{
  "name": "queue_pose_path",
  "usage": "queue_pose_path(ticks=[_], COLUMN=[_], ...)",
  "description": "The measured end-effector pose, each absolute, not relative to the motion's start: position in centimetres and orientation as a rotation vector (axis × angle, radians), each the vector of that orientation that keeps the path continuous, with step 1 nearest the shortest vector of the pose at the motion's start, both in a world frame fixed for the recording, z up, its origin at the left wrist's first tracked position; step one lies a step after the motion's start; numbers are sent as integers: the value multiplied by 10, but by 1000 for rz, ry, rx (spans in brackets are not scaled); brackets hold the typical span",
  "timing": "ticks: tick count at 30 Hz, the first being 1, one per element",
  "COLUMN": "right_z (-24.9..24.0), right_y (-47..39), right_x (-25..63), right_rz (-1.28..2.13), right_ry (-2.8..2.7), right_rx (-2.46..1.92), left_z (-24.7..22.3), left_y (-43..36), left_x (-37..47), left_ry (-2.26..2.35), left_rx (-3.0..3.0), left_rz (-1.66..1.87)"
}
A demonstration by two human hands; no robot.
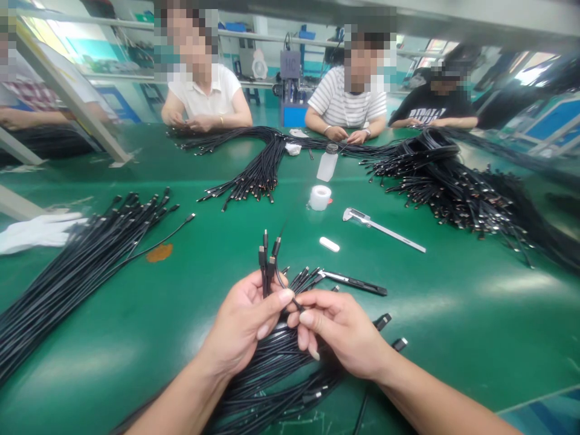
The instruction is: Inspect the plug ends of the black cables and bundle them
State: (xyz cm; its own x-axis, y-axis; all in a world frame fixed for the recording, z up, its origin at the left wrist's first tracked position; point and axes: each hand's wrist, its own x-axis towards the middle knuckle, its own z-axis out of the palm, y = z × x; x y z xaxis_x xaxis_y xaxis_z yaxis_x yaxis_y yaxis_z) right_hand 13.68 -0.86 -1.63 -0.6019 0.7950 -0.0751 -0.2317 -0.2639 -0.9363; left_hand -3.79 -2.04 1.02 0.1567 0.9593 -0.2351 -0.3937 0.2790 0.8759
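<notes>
my left hand (242, 320) closed around upright black cables (261, 256) | my right hand (342, 320) pinching one curved cable (296, 304) | above table (217, 241), toward near edge

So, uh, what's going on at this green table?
The left hand holds several black plugs upright, and the right hand close by pinches a cable. More cables lie beneath both hands. A knife and a caliper lie beyond them on the table; co-workers sit across it.
</notes>
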Motion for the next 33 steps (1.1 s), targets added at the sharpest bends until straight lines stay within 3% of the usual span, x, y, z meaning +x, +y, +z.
queue_pose_path(ticks=[20,33], right_z=[-17,-14], right_y=[-6,-5], right_x=[139,141], right_rz=[2054,1963], right_ry=[-1263,-1302], right_rx=[-656,-679], left_z=[12,9], left_y=[-22,-21], left_x=[-39,-40], left_ry=[926,917], left_rx=[846,818], left_rz=[1044,1067])
